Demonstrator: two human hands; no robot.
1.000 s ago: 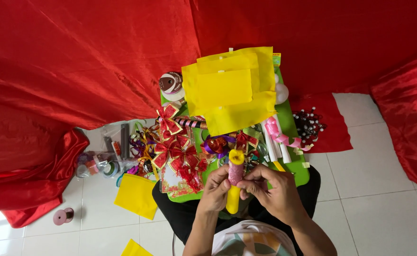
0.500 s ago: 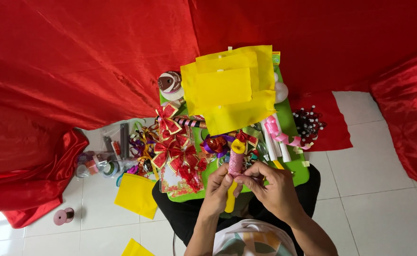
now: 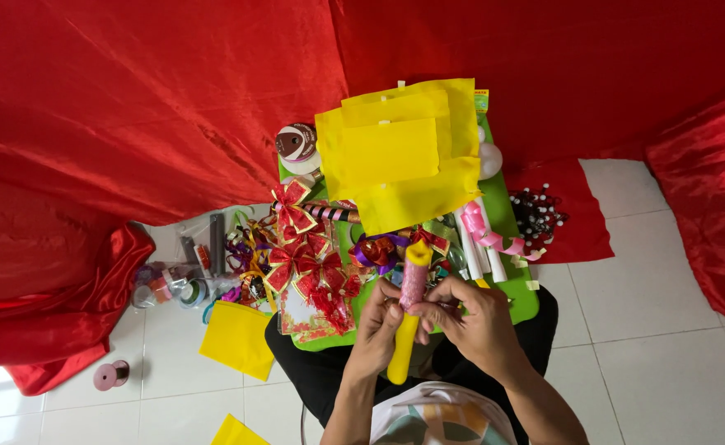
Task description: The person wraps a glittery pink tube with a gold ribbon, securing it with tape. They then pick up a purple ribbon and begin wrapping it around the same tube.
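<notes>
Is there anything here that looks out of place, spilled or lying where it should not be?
Some things lie off the green tray: a yellow sheet and a pink ribbon spool on the floor tiles, and small dark beads scattered on the red cloth. The yellow tube held between the left hand and the right hand looks intact.

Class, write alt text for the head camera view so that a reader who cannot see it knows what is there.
Seen from above, a person's left hand and right hand hold a yellow stick partly wrapped in pink glittery ribbon. Beyond it, a green tray holds yellow paper sheets and red bows, with red cloth draped behind.
</notes>
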